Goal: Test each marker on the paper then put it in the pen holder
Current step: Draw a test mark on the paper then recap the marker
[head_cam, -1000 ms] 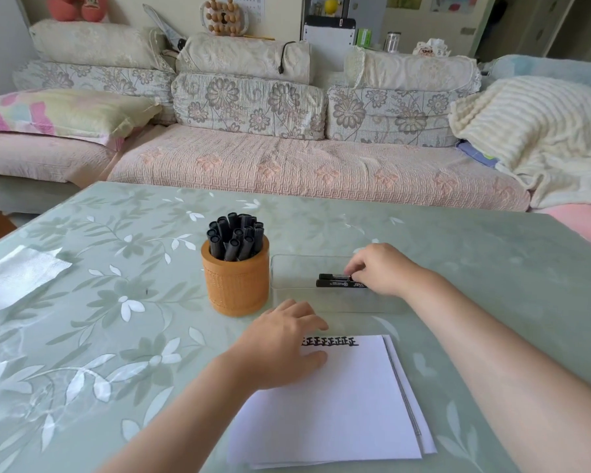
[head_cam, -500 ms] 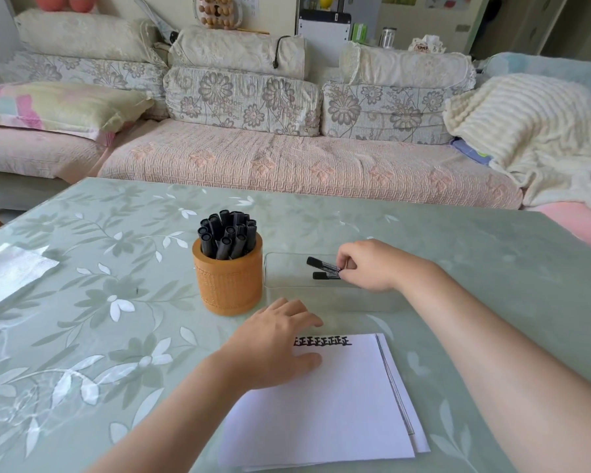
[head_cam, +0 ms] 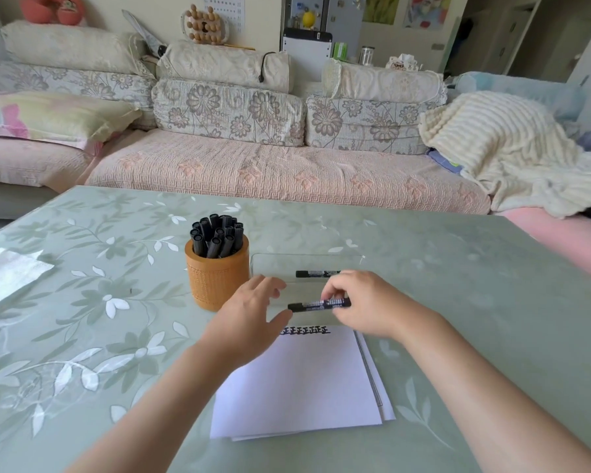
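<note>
My right hand (head_cam: 365, 303) pinches a black marker (head_cam: 316, 305), held level above the top edge of the white paper (head_cam: 304, 380). My left hand (head_cam: 249, 317) hovers just left of it with spread fingers, the thumb close to the marker's cap end. A row of black test marks (head_cam: 306, 331) runs along the paper's top. One more black marker (head_cam: 316, 273) lies in the clear tray (head_cam: 304, 264) behind. The orange pen holder (head_cam: 216, 278) stands left of the tray, filled with several black markers.
A folded white sheet (head_cam: 9, 276) lies at the table's left edge. The green floral table (head_cam: 458, 285) is bare to the right of the tray. A sofa with cushions runs behind the table's far edge.
My right hand has lifted one marker out of the tray and brought it toward me over the paper's top. My left hand has risen off the paper toward the marker's cap.
</note>
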